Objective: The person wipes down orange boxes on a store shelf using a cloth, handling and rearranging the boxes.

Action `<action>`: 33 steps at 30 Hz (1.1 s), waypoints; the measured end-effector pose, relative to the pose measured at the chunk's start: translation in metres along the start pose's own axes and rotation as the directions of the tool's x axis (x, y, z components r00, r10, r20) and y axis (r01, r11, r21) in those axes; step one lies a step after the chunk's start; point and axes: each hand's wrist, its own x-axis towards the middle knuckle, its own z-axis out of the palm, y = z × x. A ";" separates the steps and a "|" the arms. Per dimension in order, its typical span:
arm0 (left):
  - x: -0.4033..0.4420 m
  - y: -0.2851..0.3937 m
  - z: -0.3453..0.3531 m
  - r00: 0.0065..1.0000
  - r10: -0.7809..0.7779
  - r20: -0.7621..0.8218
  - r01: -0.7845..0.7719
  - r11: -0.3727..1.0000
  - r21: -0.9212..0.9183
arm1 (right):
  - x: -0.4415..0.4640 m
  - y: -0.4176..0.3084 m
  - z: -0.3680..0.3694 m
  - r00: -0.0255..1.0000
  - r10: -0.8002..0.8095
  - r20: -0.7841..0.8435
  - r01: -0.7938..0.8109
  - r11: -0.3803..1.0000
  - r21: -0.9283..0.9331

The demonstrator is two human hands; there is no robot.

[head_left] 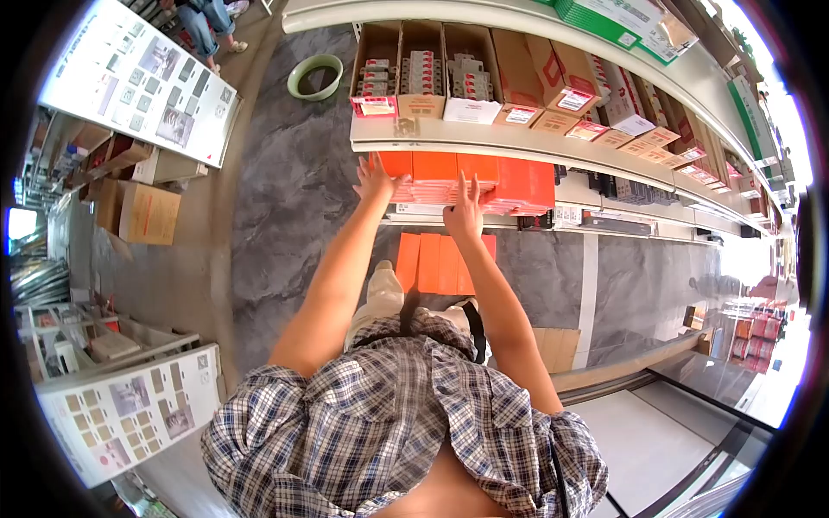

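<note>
Several orange boxes (518,186) stand in a row on a lower shelf, under the white shelf edge. At the row's left end my left hand (377,180) has its fingers spread, touching or close against the boxes. My right hand (466,210) is at the front of the row near its middle, with some fingers stretched up over the boxes and others bent. Neither hand visibly holds a thing. More orange boxes (439,263) lie side by side on the grey floor in front of my legs.
Above, a white shelf (458,136) carries open cardboard boxes (516,73) of small parts. On the floor stands a green basin (315,78). Display boards (142,82) are at the left, and a person (207,26) is at the upper left. A glass-topped counter (656,440) stands lower right.
</note>
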 end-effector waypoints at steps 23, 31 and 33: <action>0.093 -0.033 0.023 0.988 0.092 0.121 -0.087 0.995 -0.045 | 0.066 -0.006 -0.027 0.926 0.324 0.193 -0.237 0.898 -0.369; 0.117 -0.044 0.041 0.967 0.235 0.095 -0.245 0.963 0.115 | 0.069 -0.007 -0.020 0.923 0.365 0.122 -0.308 0.892 -0.330; 0.114 -0.042 0.037 0.975 0.191 0.111 -0.200 0.977 0.079 | 0.070 -0.004 -0.026 0.928 0.344 0.144 -0.286 0.904 -0.318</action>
